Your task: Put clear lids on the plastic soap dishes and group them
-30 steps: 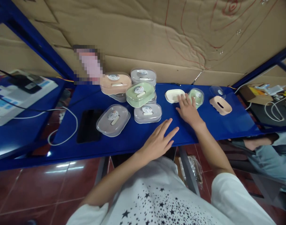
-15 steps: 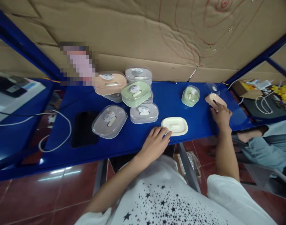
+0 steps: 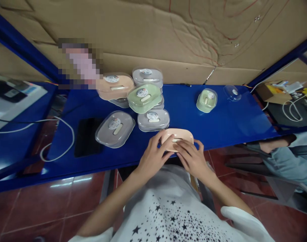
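Observation:
At the table's front edge, my left hand (image 3: 153,155) and my right hand (image 3: 194,157) close on a peach oval plastic box shell (image 3: 185,133) from both sides. The fingers of both hands rest on its top around a cream strip in the central slot. The cream oval base, visible before, is hidden under the shell and hands. Just beyond my left hand lies a grey lidded box (image 3: 153,121) with a round sticker and a clear cover. Farther right stands a small green box (image 3: 206,101). Behind it to the right is a loose clear cover (image 3: 232,93).
Several lidded boxes, including a peach one (image 3: 115,88) and a green one (image 3: 143,101), are piled at back left. A grey box (image 3: 115,130) and a black phone-like slab (image 3: 86,137) lie left. Cardboard (image 3: 143,37) backs the blue table (image 3: 234,124). Someone's leg (image 3: 281,158) shows at right.
My right hand has brought the peach shell from the far right to the front middle, over the cream base's place. My left hand has moved from beside the base onto the shell.

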Demonstrator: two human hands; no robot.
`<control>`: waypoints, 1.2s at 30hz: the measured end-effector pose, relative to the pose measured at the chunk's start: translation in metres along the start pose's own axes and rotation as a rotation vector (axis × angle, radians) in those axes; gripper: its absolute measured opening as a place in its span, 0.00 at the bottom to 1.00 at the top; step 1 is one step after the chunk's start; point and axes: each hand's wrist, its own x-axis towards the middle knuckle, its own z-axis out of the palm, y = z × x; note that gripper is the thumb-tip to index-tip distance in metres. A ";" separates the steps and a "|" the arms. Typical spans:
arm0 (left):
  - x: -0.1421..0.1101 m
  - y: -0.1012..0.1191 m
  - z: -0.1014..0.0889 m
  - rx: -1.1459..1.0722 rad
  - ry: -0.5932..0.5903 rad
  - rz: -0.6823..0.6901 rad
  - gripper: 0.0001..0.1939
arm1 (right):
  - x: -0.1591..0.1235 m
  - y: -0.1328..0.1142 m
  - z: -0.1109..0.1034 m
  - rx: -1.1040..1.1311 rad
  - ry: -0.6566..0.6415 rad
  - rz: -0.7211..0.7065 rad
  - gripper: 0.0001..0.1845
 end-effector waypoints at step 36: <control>-0.012 -0.024 -0.040 -0.040 -0.118 -0.032 0.18 | -0.046 0.091 -0.008 0.019 0.308 0.433 0.30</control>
